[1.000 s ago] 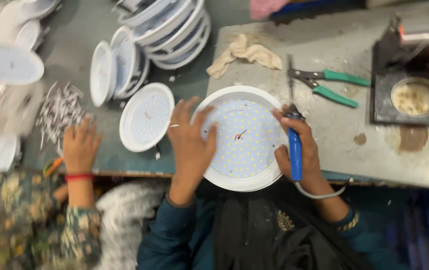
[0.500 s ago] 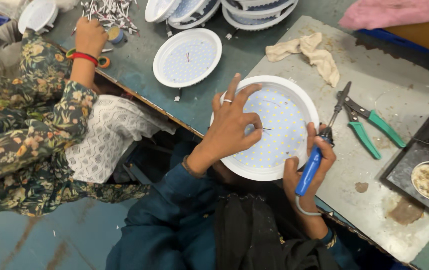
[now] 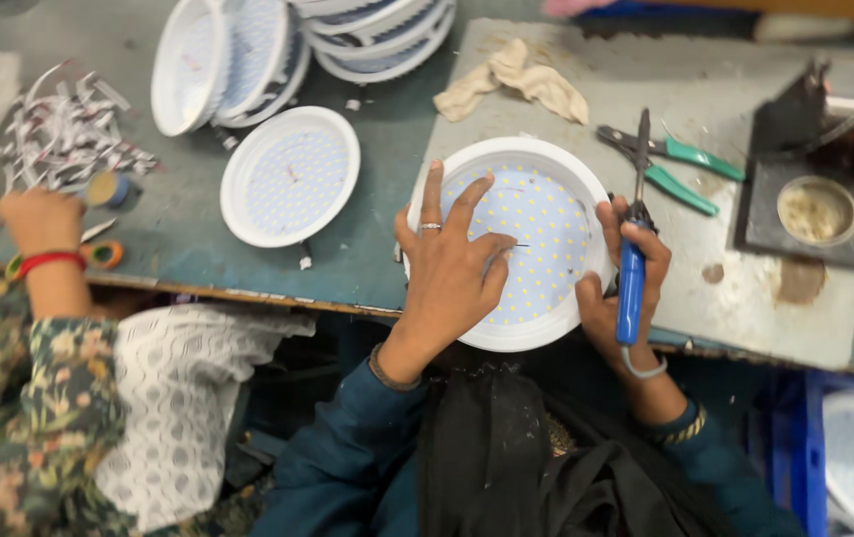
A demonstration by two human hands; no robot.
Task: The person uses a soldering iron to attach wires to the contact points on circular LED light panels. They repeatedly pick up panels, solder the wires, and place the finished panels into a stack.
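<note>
While the left hand point(image 3: 452, 273) lies spread, steadying the round LED panel point(image 3: 536, 234):
Right hand point(image 3: 618, 283) fisted round blue-handled soldering iron point(image 3: 632, 268); soldering step, steady tip likely needed.

White round lamp panel point(image 3: 536, 249) dotted yellow, blue-handled soldering iron point(image 3: 632, 283), green-handled pliers point(image 3: 680, 169), beige rag point(image 3: 511, 80)
</note>
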